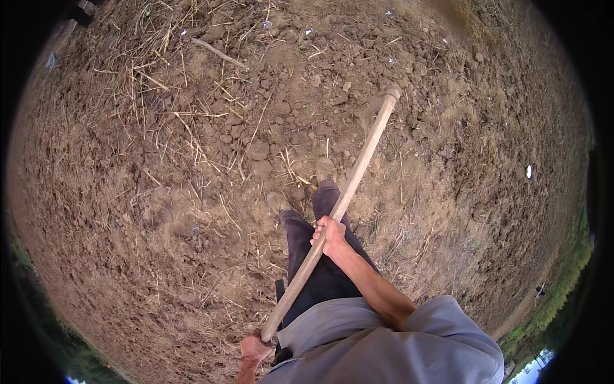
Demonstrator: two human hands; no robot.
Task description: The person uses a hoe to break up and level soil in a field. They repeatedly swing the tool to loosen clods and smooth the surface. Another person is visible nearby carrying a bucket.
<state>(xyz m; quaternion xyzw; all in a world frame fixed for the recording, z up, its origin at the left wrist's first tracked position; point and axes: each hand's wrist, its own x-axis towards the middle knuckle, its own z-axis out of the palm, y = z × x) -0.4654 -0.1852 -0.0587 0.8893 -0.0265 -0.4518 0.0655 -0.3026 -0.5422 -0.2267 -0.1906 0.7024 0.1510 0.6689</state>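
Note:
A hoe with a long wooden handle [367, 149] runs slantwise across my body. Its socket end [392, 91] rests at the soil ahead and to the right; the blade is brown like the earth and hard to make out. Around the middle of the shaft, over my thighs, my right hand [331, 235] is closed. My left hand [255, 348] grips the butt of the handle beside my left hip.
Cloddy brown soil [192, 259] surrounds me, strewn with dry straw stalks [196, 139]. A short stick [219, 53] lies ahead. My soil-covered shoes [325, 168] stand below the handle. Beyond the right side grows green vegetation [551, 307]. A small white object [529, 171] lies to the right.

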